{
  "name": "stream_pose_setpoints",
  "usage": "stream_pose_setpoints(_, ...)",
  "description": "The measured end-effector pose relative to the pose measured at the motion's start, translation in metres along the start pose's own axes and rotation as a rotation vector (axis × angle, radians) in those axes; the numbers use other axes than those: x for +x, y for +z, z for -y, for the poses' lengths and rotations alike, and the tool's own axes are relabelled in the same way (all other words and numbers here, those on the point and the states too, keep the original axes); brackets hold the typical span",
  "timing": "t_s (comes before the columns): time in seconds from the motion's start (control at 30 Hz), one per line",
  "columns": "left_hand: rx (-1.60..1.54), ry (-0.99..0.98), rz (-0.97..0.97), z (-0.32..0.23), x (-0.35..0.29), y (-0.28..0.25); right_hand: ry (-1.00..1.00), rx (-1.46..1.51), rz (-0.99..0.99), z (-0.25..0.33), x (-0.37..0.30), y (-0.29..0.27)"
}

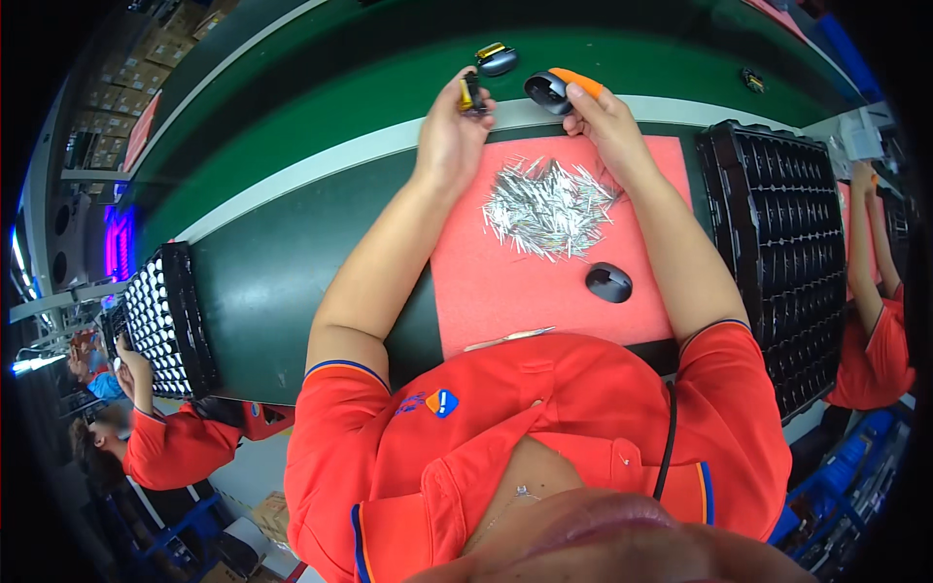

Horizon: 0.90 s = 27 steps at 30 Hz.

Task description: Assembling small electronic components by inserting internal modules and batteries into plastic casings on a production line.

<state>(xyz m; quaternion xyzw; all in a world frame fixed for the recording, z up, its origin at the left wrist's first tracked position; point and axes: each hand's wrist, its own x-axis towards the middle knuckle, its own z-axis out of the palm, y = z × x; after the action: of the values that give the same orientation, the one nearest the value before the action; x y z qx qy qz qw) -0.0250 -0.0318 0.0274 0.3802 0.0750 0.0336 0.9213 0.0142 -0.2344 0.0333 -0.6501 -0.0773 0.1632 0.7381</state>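
My left hand (453,136) is closed around a small black part with a yellow piece (467,94), held over the edge of the green belt. In my right hand (610,126) is a dark, glossy, rounded shell (547,92), gripped by its right side, with an orange cover (577,80) over a finger. Just beyond my left hand, another dark shell with a yellow piece (498,61) lies on the belt. A pile of thin silver pins (549,209) is spread on the pink foam mat (466,301) below both hands. Nearer me on that mat sits a similar dark shell (609,283).
A thin pointed tool (510,337) lies along the mat's near edge. Stacked black trays (777,243) stand at the right; a tray of white round parts (158,321) is at far left. Small part (751,80) rests on the green belt (321,107). Co-workers sit on both sides.
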Motion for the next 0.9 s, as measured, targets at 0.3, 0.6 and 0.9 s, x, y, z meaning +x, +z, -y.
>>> stream_pose_setpoints(0.3, 0.37, 0.118, 0.119, 0.022, -0.009, 0.006, -0.287, -0.176, -0.113, 0.0, -0.011, 0.013)
stream_pose_setpoints(0.6, 0.289, 0.011, 0.14, 0.022, -0.016, 0.009, -0.359, -0.25, -0.06, -0.006, -0.011, 0.015)
stream_pose_setpoints(0.9, 0.273, 0.017, 0.133, 0.024, -0.015, 0.007, -0.367, -0.478, -0.122, -0.006, -0.011, 0.014)
